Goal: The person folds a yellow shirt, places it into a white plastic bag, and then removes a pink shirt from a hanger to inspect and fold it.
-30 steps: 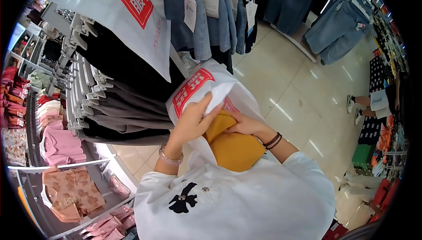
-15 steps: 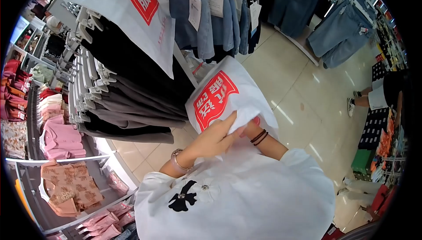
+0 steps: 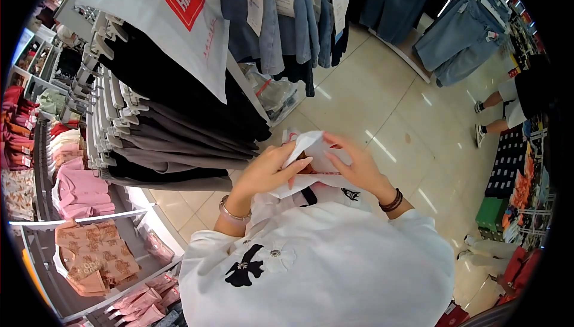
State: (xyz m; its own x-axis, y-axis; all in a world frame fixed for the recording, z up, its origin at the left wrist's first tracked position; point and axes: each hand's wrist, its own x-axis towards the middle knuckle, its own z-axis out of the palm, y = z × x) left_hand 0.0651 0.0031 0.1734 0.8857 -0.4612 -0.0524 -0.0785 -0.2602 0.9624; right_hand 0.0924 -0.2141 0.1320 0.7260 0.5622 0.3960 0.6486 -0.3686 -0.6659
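A white plastic shopping bag [image 3: 309,141] is in front of my chest, its mouth spread into a gap with something brownish showing inside. My left hand [image 3: 267,169], with a bracelet at the wrist, is closed on the near-left part of the bag's rim. On the other side, my right hand [image 3: 360,170], with dark bands at the wrist, has its fingers closed on the right part of the rim. The lower part of the bag is hidden by the hands and the white top [image 3: 335,249].
To the left, dark trousers [image 3: 179,141] hang on a rack, with another printed plastic bag [image 3: 197,46] draped over it. Denim shorts [image 3: 248,13] with tags hang ahead. Folded clothes [image 3: 92,255] lie in a bin at left. A person's legs [image 3: 491,111] stand at right.
The bag has come lower and closer to my body, and its red print has turned mostly out of view. My hands have moved apart, and the bag's mouth is now spread.
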